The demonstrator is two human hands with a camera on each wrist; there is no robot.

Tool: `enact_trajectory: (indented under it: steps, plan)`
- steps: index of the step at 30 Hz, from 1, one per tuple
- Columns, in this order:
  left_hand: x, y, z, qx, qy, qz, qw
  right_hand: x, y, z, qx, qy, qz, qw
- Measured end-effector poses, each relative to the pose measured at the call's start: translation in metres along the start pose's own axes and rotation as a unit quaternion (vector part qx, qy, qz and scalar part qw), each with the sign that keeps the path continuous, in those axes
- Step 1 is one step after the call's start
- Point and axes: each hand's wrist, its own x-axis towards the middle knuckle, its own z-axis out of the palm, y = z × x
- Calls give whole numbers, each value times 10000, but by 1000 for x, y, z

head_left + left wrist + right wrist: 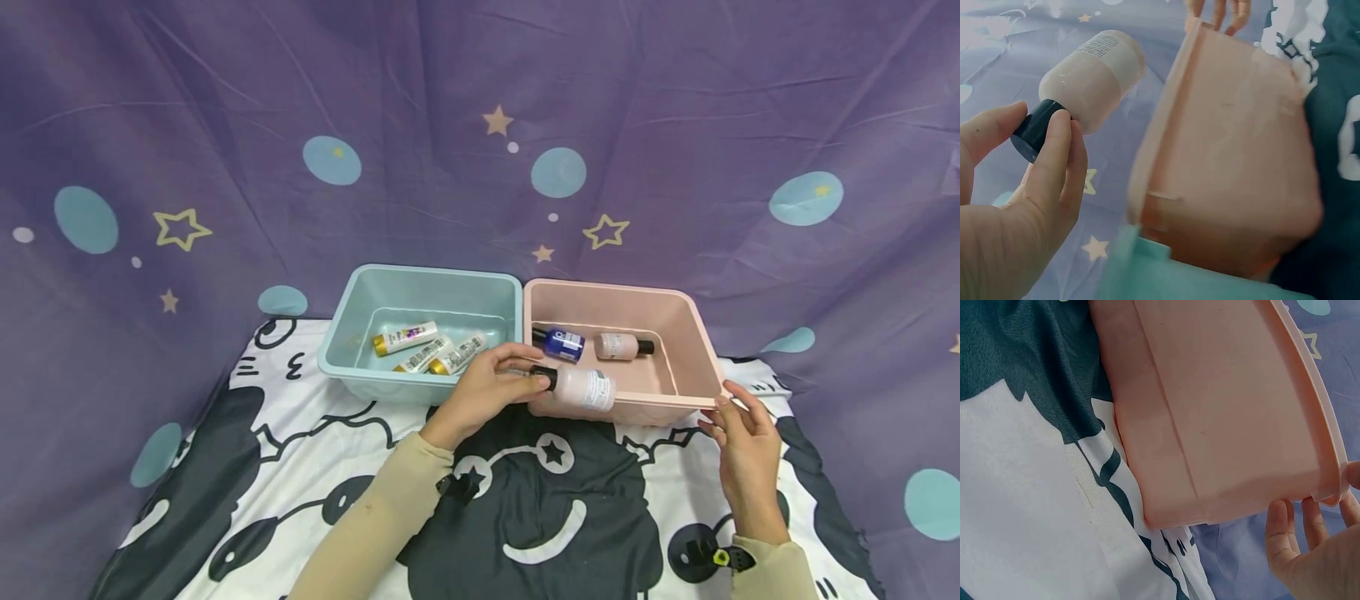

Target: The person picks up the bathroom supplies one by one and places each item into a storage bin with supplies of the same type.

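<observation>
A pale pink bottle (585, 388) with a black cap (1038, 130) lies nearly level over the near rim of the pink bin (693, 354). My left hand (486, 392) pinches that cap between thumb and fingers. Inside the pink bin are a dark blue bottle (564, 343) and a second pale pink bottle (618, 346), both on their sides. At the bin's near right corner, my right hand (750, 454) grips the rim. In the right wrist view its fingers (1279, 534) lie against the outside of the bin, under the lip.
Left of the pink bin, and right beside it, stands a teal bin (420, 287). White tubes with gold caps lie in it, one (405, 337) behind two others. Both bins rest on a black-and-white patterned cloth (300, 500). Behind them hangs a purple curtain (450, 183).
</observation>
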Motion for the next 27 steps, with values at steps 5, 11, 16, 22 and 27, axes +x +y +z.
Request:
enact_trajectory:
  steps: [5,11,16,22,27]
  plan:
    - [25,15,6,-315,-210,156,9992,1,1,-1,-12,25,-2,10000]
    - [56,32,15,-36,-211,117,9997,2,0,-2,-30,25,32,10000]
    - [86,40,25,412,-90,106,9991,2,1,-2,-14,37,43,10000]
    - [120,41,35,520,-137,134,9985,2,2,-1,31,7,-5,10000]
    - [146,37,43,484,-102,40,9988,3,2,0,48,-51,-73,9999]
